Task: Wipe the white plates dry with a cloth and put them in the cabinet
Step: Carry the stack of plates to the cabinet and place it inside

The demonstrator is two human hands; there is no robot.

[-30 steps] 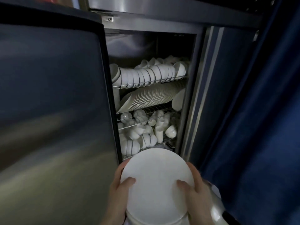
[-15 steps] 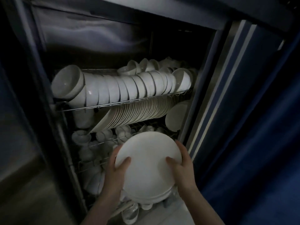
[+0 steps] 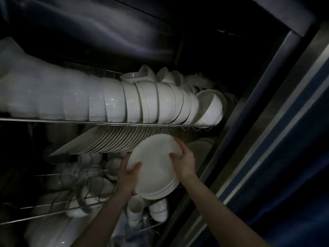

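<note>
The steel cabinet (image 3: 106,29) stands open and fills most of the view, its inside dim and faintly shiny. A dark blue curtain (image 3: 293,175) hangs just beside it on the right.

On the upper rack (image 3: 89,121), made of thin wire, a long line of smooth white bowls (image 3: 124,102) lies nested on its side. Below it a row of plates (image 3: 114,139) stands on edge, each one leaning to the left, thin rims packed close.

The stack of plates (image 3: 154,168), round, glossy and white, is held in front of the right end of that row, flat face to the camera and top edge tipped into the cabinet. Its rims show as a few layers at the lower right. The row lies up and to the left of the stack, so the stack probably has to turn on edge to join it.

The left hand (image 3: 128,175) grips the lower left rim with its thumb on the face. The right hand (image 3: 183,161) grips the upper right rim, its fingers (image 3: 179,144) curled over the edge; it looks the nearer to the rack.

Small white cups (image 3: 156,209) lie jumbled on the wire shelf underneath.
</note>
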